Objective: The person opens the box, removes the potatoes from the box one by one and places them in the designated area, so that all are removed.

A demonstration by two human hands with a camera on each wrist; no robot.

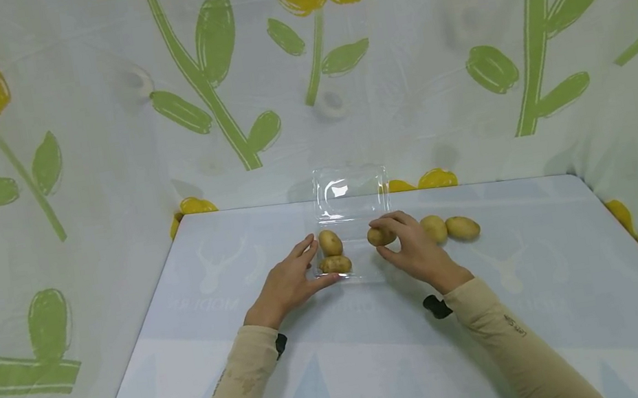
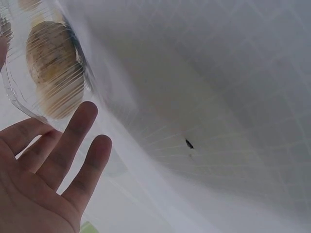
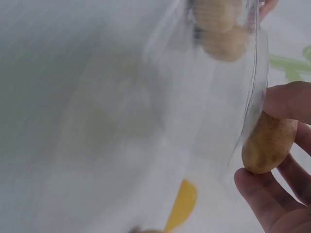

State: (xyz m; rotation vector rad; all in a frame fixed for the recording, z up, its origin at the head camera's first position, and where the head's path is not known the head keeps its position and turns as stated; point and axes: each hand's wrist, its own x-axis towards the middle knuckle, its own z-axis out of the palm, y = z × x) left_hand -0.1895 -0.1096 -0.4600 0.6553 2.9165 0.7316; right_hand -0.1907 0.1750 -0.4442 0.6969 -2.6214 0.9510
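Observation:
A clear plastic clamshell box (image 1: 353, 211) has its lid raised at the back. Two small potatoes lie at its left side: one upright in the view (image 1: 330, 243), the other crosswise (image 1: 336, 265) in front. My left hand (image 1: 290, 285) rests at the box's left side, fingers spread, thumb along the front edge; in the left wrist view its fingertips (image 2: 88, 110) are near the rim. With thumb and fingers, my right hand (image 1: 417, 249) grips another potato (image 3: 269, 143) over the box's right side. Part of that potato is hidden by the fingers.
Two more potatoes lie right of my right hand, a rounder one (image 1: 434, 229) beside a longer one (image 1: 463, 228). The pale table (image 1: 377, 370) ends at a flower-printed curtain (image 1: 399, 75) behind it. Each wrist carries a small black device (image 1: 437, 306).

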